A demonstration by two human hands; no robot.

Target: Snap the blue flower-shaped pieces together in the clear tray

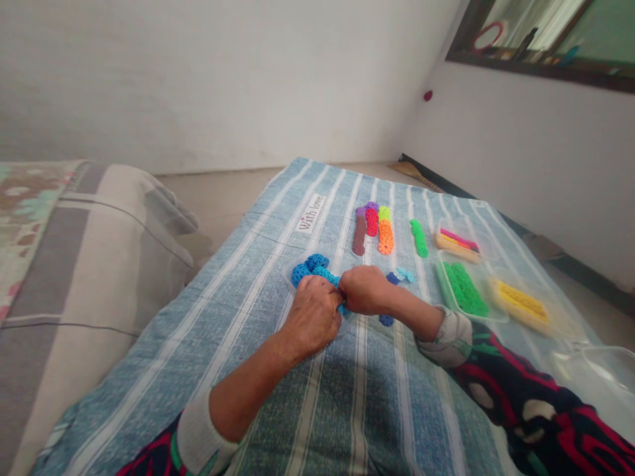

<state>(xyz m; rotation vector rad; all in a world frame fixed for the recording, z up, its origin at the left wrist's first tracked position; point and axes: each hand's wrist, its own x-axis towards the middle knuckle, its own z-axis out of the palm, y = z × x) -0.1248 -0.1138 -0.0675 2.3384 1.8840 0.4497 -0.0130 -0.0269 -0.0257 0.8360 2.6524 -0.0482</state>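
Knobbly blue plastic discs [313, 267] form a chain on the striped blue blanket [258, 277], whose woven label [311, 213] reads "With love". The left hand [312, 316] and right hand [364, 289] are both closed, pinching the chain's near end; the rest trails toward ten o'clock.

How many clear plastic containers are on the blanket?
3, maybe more: pink-and-yellow pieces container farthest, green pieces container in the middle, yellow pieces container right. Another clear tub shows at the edge.
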